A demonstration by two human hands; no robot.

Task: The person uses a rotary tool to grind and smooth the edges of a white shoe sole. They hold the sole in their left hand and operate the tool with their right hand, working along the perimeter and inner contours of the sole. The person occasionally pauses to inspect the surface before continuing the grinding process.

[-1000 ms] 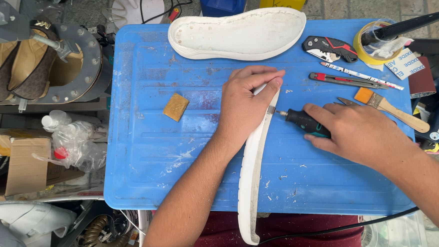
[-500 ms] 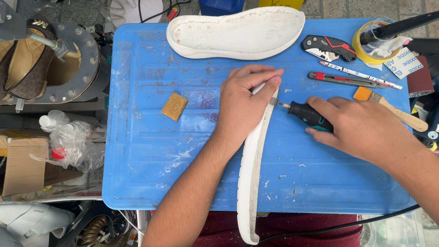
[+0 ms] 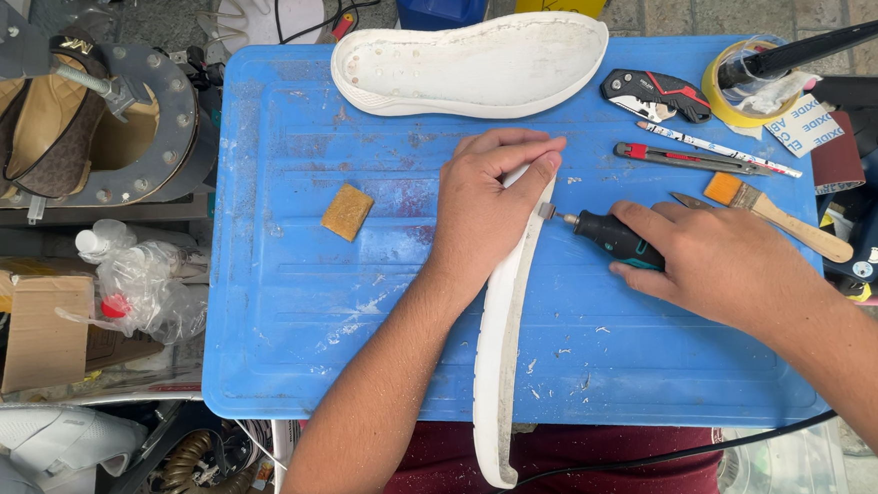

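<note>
The left hand (image 3: 492,209) lies palm down on a white shoe sole (image 3: 509,334) that stands on its edge on the blue table top (image 3: 291,285), the fingers spread flat and closed over the sole's upper end, pinning it in place; the sole runs from under that hand down toward the person and hangs out past the table's near edge. The right hand (image 3: 725,262) is wrapped shut around a dark rotary tool (image 3: 614,238) with a teal band, its thumb and fingers curled round the body, and the tool's small grinding tip (image 3: 547,212) sits against the sole's edge just beside the left fingertips. A black cord (image 3: 670,455) trails across the lower edge of the view below the right forearm. At the far side of the table a second white sole (image 3: 470,67) lies flat with its inner face up. Left of the left hand, apart from it, rests a small tan sanding block (image 3: 346,212). To the right, beyond the tool, lie a folding utility knife (image 3: 654,94), a slim red-and-grey cutter (image 3: 685,157), a pencil (image 3: 719,149), a wooden-handled brush (image 3: 778,214) and a roll of yellow tape (image 3: 741,86)
</note>
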